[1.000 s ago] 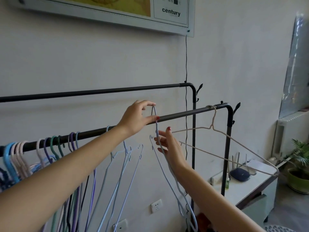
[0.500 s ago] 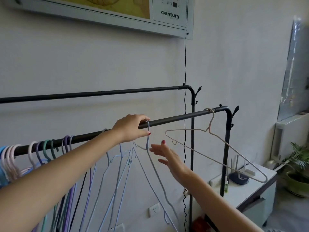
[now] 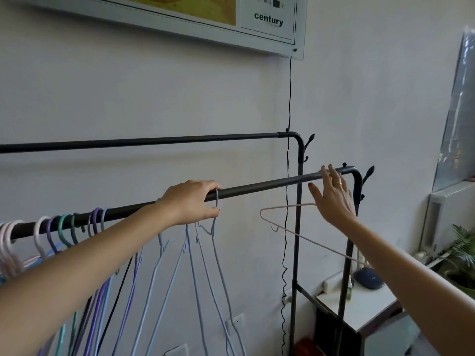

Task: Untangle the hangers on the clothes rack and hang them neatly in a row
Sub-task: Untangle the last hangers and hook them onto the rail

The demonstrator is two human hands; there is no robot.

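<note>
Now that the blue hanger (image 3: pixel 217 242) hangs from the front rail (image 3: pixel 267 185), the left hand (image 3: pixel 191 205) still pinches its hook — while the right hand (image 3: pixel 332 197), fingers spread and empty, has moved to the pink hanger (image 3: pixel 303 233) near the rail's end — probably next to join the row.

On my feed, two bare forearms enter from the bottom corners of the wide-angle view, with no sleeve, watch or bracelet showing on either along the whole visible length. The right hand (image 3: pixel 332 199) wears a plain gold band ring (image 3: pixel 339 183) on one of its fingers, and its nails carry dark polish, visible on the thumb and on two upper fingertips. The left hand (image 3: pixel 191 202) shows me only its back and knuckles; I cannot make out its nails or any ring on it. Both arms blur and widen toward the lens at the frame's edges.
</note>
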